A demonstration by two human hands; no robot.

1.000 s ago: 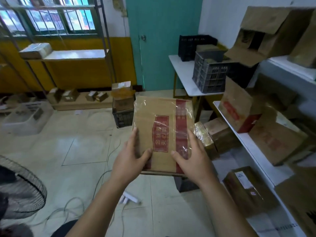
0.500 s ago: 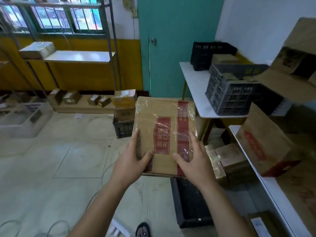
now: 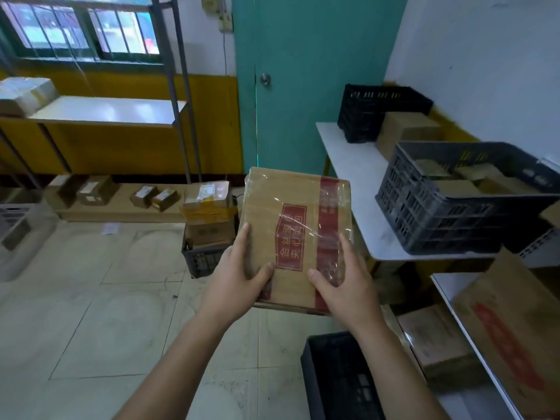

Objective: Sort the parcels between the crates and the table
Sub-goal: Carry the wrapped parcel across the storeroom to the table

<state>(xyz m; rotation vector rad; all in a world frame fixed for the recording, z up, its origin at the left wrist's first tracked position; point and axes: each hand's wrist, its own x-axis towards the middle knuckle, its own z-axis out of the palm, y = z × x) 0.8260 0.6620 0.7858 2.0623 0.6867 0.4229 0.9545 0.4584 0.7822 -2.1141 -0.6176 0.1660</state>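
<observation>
Carried forward since the earlier frames: flat brown cardboard parcel wrapped in clear film, with red band and red label (image 3: 298, 234), now level with the near edge of the white table (image 3: 351, 189) instead of short of it. Held in the air, tilted up toward the camera, touching no surface. Gripped at its near corners: left hand (image 3: 239, 274) with thumb on the top face and fingers along the left edge; right hand (image 3: 342, 286) likewise on the right edge. Fingers beneath the parcel hidden.

Just right of the right hand: white table bearing a grey slatted plastic crate (image 3: 448, 207) holding several brown boxes. Beyond that, a black plastic crate (image 3: 372, 110) with another brown box beside it. Beyond the left hand: a small dark floor crate (image 3: 203, 262) stacked with taped boxes. Below the right wrist: a black crate (image 3: 336, 377), cut off by the frame edge, contents not visible.

Judgement: parcel in transit, approaching the table; destination undetermined. Label text not reliably legible; parcel underside unseen.
</observation>
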